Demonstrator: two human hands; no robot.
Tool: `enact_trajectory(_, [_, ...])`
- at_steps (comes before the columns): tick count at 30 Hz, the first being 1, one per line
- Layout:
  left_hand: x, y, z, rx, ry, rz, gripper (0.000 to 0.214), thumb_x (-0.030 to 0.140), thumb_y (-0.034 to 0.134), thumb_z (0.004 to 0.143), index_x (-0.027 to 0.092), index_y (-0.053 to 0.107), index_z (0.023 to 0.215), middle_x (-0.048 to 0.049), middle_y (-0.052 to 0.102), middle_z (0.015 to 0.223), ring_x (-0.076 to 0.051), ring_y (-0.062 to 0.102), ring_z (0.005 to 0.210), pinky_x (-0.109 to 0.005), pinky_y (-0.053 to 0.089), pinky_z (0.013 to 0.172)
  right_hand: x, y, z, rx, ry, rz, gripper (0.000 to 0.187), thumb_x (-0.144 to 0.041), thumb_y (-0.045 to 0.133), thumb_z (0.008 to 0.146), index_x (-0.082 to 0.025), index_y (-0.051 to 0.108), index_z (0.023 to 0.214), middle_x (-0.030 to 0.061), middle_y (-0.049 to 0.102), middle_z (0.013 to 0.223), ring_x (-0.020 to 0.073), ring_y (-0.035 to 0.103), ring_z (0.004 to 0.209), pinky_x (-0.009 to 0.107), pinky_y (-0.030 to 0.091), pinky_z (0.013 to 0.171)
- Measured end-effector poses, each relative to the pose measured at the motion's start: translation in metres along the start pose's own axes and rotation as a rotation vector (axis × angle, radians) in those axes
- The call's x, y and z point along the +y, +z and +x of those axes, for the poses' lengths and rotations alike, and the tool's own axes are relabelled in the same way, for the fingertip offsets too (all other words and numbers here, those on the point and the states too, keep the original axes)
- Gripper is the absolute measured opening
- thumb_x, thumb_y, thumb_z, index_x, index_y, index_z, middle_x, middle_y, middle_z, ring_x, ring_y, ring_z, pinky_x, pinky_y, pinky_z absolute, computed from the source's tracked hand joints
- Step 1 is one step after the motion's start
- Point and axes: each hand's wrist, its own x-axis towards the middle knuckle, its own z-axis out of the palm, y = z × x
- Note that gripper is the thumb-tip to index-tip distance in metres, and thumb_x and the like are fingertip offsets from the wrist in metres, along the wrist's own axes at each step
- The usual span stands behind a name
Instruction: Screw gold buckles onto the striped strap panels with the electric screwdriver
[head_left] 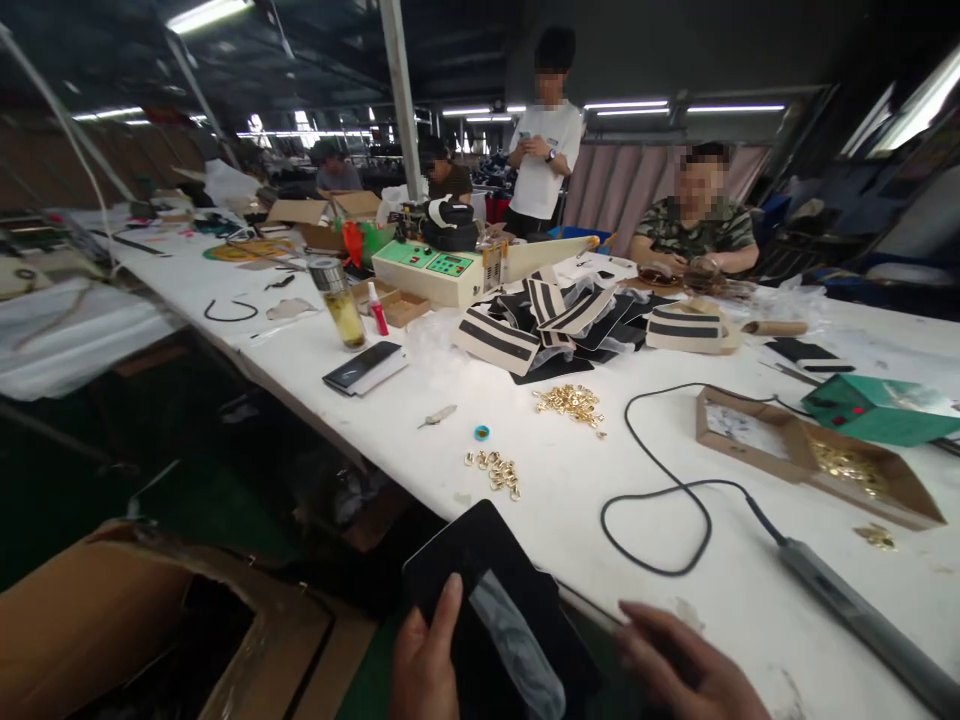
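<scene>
My left hand (431,655) grips a flat black panel (487,550) at the table's front edge, thumb on top. A strip of cloudy clear plastic (517,645) lies across the panel. To its right, my right hand (686,665) is apart from the panel and holds nothing, its fingers stretched out and a little blurred. Beyond the panel lie several small gold metal fittings (495,472), a blue-rimmed round piece (481,433) and a larger heap of gold fittings (571,402).
A grey-handled corded tool (862,610) lies at right, its cable looping across the white table (540,540). Behind are a cardboard tray (757,455), a green box (885,405), striped pieces (499,340) and a glass bottle (341,310). An open carton (300,640) stands lower left. Co-workers (697,225) are beyond.
</scene>
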Motion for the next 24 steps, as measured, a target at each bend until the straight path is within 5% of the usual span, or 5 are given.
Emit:
enact_trajectory(2, [-0.001,-0.012,-0.004,0.027,-0.013,-0.005,0.054,0.05,0.089,0.071,0.016,0.076,0.112,-0.0109,0.083,0.109,-0.037,0.072,0.121,-0.05,0.051,0.114,-0.017,0.007,0.017,-0.029,0.022,-0.053,0.037,-0.065,0.071,0.082,-0.038,0.08,0.106,0.0052,0.081,0.095,0.0317,0.078,0.082,0.043,0.066,0.075])
enact_trajectory(4, [-0.002,-0.018,-0.008,0.018,-0.008,0.003,0.054,0.051,0.088,0.072,0.016,0.077,0.112,-0.0106,0.083,0.109,-0.037,0.073,0.119,-0.049,0.053,0.111,-0.033,0.026,0.044,-0.066,-0.127,-0.119,0.036,-0.058,0.067,0.089,-0.03,0.078,0.108,0.0062,0.079,0.101,0.0284,0.075,0.087,0.041,0.062,0.083])
enact_trajectory(7, [-0.004,-0.022,-0.011,-0.017,0.033,0.063,0.056,0.057,0.088,0.07,0.015,0.079,0.108,-0.0115,0.083,0.109,-0.038,0.071,0.121,-0.048,0.052,0.112,-0.049,0.066,0.086,-0.131,-0.33,-0.24,0.027,-0.048,0.065,0.092,-0.027,0.077,0.104,0.005,0.077,0.101,0.0232,0.071,0.083,0.036,0.056,0.081])
enact_trajectory(12, [-0.007,-0.024,-0.011,-0.023,0.088,0.16,0.058,0.063,0.086,0.07,0.015,0.08,0.101,-0.0123,0.083,0.102,-0.039,0.068,0.126,-0.046,0.05,0.113,-0.061,0.112,0.113,-0.025,-0.345,-0.528,0.021,-0.042,0.066,0.092,-0.028,0.074,0.105,0.0024,0.075,0.102,0.0228,0.07,0.086,0.033,0.047,0.075])
enact_trajectory(24, [0.0,-0.016,-0.007,-0.157,0.15,0.328,0.059,0.064,0.078,0.081,0.012,0.08,0.111,-0.0108,0.083,0.103,-0.035,0.076,0.101,-0.038,0.058,0.092,-0.054,0.109,0.116,-0.025,-0.379,-0.44,0.027,-0.041,0.056,0.1,-0.026,0.078,0.095,0.0031,0.075,0.102,0.0206,0.071,0.088,0.03,0.046,0.075])
